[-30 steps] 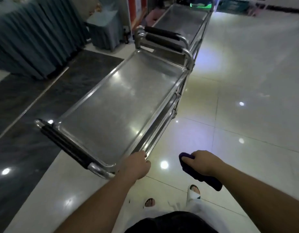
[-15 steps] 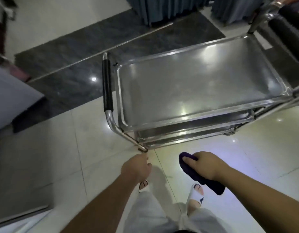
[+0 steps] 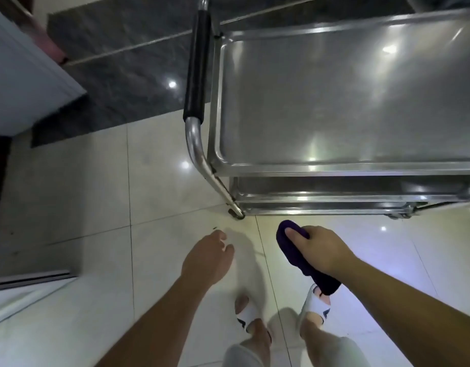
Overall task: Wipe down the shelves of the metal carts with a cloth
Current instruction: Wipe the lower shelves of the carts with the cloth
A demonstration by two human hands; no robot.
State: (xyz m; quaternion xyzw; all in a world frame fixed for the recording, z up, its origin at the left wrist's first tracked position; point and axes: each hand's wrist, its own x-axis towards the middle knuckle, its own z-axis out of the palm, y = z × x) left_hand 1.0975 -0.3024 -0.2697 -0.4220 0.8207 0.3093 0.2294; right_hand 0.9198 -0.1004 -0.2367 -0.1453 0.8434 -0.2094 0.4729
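Right hand grips the purple cloth clear of the metal cart; left hand, off the cart's corner since a second ago, apparently loosely curled and empty; wiping not yet begun.

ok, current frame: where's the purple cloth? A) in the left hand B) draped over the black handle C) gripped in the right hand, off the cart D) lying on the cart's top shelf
C: the right hand grips the purple cloth over the floor, short of the cart; the left hand holds nothing.
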